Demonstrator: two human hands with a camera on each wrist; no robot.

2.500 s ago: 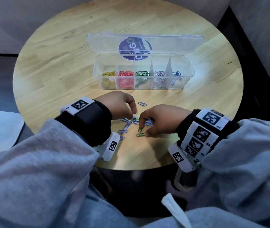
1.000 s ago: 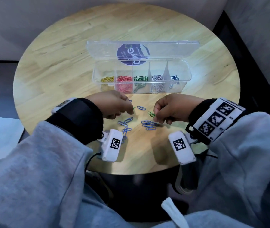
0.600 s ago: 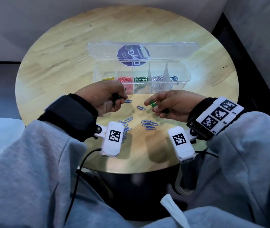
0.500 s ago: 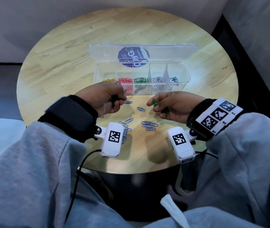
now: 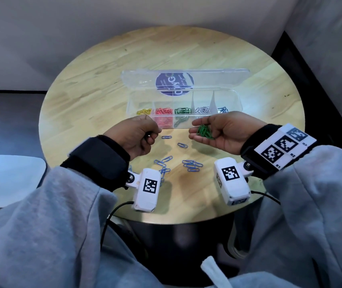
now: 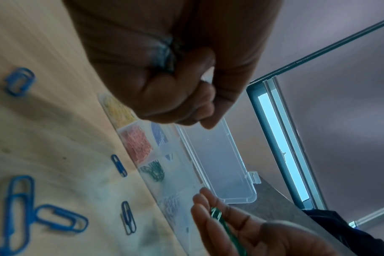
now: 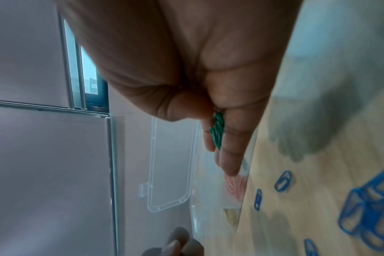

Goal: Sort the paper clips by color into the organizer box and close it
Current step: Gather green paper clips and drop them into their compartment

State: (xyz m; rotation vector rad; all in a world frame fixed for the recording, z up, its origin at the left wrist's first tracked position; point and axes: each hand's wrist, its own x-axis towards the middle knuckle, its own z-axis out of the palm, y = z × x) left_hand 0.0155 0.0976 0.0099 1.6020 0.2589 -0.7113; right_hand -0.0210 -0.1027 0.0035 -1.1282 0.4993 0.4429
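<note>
The clear organizer box (image 5: 237,101) stands open mid-table, its lid (image 5: 218,77) tipped back. Its compartments hold yellow, red, green (image 5: 181,111), silver and blue clips. My right hand (image 5: 218,129) hovers palm up just in front of the box, fingers relaxed, carrying a small heap of green paper clips (image 5: 205,132), also seen in the right wrist view (image 7: 217,131). My left hand (image 5: 143,136) is a curled fist by the box's front left; something dark shows inside the fist (image 6: 164,52), likely clips. Several blue clips (image 5: 191,164) lie on the table below both hands.
The round wooden table (image 5: 82,96) ends close to my body. More blue clips (image 5: 165,161) lie scattered between my wrists. A white surface (image 5: 10,179) sits low at the left, and a dark wall edge runs along the right.
Both hands rose from the blue clip pile toward the box. The right hand turned palm up and its fingers spread, baring the green clips. The left hand stayed a fist.
</note>
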